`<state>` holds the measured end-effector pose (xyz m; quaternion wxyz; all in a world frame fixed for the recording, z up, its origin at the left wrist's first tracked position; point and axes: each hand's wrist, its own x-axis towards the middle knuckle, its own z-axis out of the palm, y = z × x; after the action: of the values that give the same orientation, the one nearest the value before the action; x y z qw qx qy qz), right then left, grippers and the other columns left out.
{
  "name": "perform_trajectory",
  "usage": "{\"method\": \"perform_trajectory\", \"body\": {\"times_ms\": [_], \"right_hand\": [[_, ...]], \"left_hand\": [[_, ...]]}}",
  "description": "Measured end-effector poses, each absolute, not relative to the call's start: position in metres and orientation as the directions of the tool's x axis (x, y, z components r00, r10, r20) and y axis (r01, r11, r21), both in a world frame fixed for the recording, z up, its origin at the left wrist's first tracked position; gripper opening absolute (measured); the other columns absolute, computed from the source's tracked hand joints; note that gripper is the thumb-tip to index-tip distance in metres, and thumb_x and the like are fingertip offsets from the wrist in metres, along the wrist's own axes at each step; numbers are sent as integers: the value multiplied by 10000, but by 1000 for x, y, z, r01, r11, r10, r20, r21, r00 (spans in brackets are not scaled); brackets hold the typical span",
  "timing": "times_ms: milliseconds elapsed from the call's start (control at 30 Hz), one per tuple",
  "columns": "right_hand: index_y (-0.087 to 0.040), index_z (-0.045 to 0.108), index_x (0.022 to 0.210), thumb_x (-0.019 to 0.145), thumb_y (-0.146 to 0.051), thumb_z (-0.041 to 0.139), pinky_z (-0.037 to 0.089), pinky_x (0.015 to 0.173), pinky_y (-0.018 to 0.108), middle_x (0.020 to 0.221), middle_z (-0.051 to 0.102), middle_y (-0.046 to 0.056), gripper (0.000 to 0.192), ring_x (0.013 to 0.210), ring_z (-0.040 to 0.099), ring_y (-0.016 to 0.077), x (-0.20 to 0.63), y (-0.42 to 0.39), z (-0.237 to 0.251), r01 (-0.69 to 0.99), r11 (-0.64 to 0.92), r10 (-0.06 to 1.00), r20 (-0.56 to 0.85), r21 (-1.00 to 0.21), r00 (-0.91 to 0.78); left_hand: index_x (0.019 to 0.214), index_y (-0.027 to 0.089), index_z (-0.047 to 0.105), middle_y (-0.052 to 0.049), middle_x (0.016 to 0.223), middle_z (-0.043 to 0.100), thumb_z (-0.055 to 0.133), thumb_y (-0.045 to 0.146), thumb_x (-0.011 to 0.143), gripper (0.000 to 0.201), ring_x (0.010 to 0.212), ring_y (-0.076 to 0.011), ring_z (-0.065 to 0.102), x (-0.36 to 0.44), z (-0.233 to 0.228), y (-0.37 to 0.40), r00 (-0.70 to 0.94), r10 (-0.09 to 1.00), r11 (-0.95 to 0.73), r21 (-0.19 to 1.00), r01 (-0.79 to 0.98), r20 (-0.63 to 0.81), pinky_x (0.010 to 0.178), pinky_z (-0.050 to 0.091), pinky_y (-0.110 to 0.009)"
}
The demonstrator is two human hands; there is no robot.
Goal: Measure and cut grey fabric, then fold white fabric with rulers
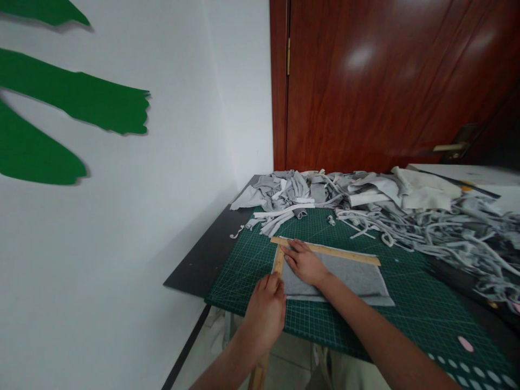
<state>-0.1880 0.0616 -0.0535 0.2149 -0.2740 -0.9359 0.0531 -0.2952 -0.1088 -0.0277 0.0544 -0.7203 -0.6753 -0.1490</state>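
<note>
A wooden L-square ruler (341,252) lies over a folded piece of grey fabric (355,277). Its long arm runs along the fabric's far edge, and its other arm follows the left edge towards me, past the table edge. My left hand (266,309) is closed round that near-running arm at the fabric's lower left. Close to the ruler's corner, my right hand (305,264) lies flat on the fabric, fingers stretched out and touching the ruler. The right forearm crosses the fabric's near edge and hides part of it.
Beneath everything is a green gridded cutting mat (239,276) on a dark table (199,260). Grey and white fabric scraps (292,189) pile up at the back, with tangled strips (439,233) at the right. A pink oval piece (465,343) lies near the front right. A white wall stands left.
</note>
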Motion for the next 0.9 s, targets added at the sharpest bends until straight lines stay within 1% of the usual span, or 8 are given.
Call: {"method": "perform_trajectory", "body": {"times_ms": [67, 133, 233, 333, 467, 600, 700, 900], "right_hand": [[-197, 557, 1303, 952, -297, 394, 322, 1083, 456, 1377, 505, 146, 399, 1292, 425, 267, -188, 61, -53, 493, 842, 539, 371, -220, -756], [-199, 558, 1301, 946, -288, 406, 319, 1083, 456, 1382, 502, 144, 396, 1295, 421, 268, -188, 61, -52, 497, 839, 545, 365, -222, -755], [-197, 560, 1299, 940, -279, 421, 315, 1085, 447, 1386, 496, 147, 394, 1298, 417, 269, -188, 60, -51, 503, 835, 551, 356, -224, -755], [-178, 584, 1273, 946, -284, 411, 303, 1091, 438, 1375, 504, 158, 384, 1299, 414, 268, -188, 60, -49, 505, 833, 554, 353, -227, -754], [-183, 579, 1275, 952, -286, 395, 296, 1093, 433, 1375, 507, 150, 385, 1300, 411, 253, -189, 60, -49, 502, 832, 555, 352, -235, -754], [-161, 532, 1318, 949, -286, 392, 284, 1097, 435, 1386, 495, 155, 414, 1309, 398, 253, -190, 60, -50, 508, 827, 563, 342, -242, -753], [-148, 478, 1360, 941, -291, 403, 280, 1096, 435, 1402, 480, 151, 449, 1312, 394, 254, -191, 61, -50, 520, 818, 575, 332, -246, -747], [-79, 494, 1310, 918, -205, 401, 321, 1065, 417, 1355, 507, 179, 422, 1264, 431, 266, -192, 34, -30, 603, 750, 661, 356, -272, -661]], "left_hand": [[1184, 112, 572, -150, 1324, 505, 445, 41, 782, 428, 1226, -280, 448, -301, -34, -91, 89, 950, -122, 96, 988, 298, 1042, 374, -452], [1218, 110, 550, -148, 1312, 521, 446, 27, 763, 474, 1226, -262, 457, -310, -37, -71, 123, 952, -157, 102, 982, 280, 1077, 339, -444], [1208, 126, 547, -117, 1240, 559, 394, 60, 851, 393, 1165, -206, 503, -329, -33, -46, 184, 941, -235, 156, 959, 284, 1057, 377, -360], [1219, 110, 514, -125, 1254, 506, 406, 111, 881, 355, 1201, -203, 458, -343, -27, -31, 284, 908, -336, 132, 933, 309, 1061, 367, -335], [1227, 143, 480, -111, 1218, 498, 415, 135, 878, 354, 1214, -216, 438, -350, -24, -27, 352, 898, -373, 33, 927, 265, 1091, 306, -406], [1241, 142, 464, -141, 1354, 438, 411, 187, 888, 360, 1326, -247, 331, -353, -27, -23, 366, 903, -362, -59, 930, 226, 1111, 219, -475], [1250, 122, 453, -167, 1431, 389, 384, 201, 898, 367, 1375, -241, 266, -356, -30, -18, 375, 905, -366, -80, 927, 202, 1110, 202, -479], [1307, 106, 427, -167, 1425, 416, 364, 220, 912, 416, 1361, -230, 303, -360, -32, -13, 404, 894, -389, -111, 915, 195, 1118, 155, -491]]}}
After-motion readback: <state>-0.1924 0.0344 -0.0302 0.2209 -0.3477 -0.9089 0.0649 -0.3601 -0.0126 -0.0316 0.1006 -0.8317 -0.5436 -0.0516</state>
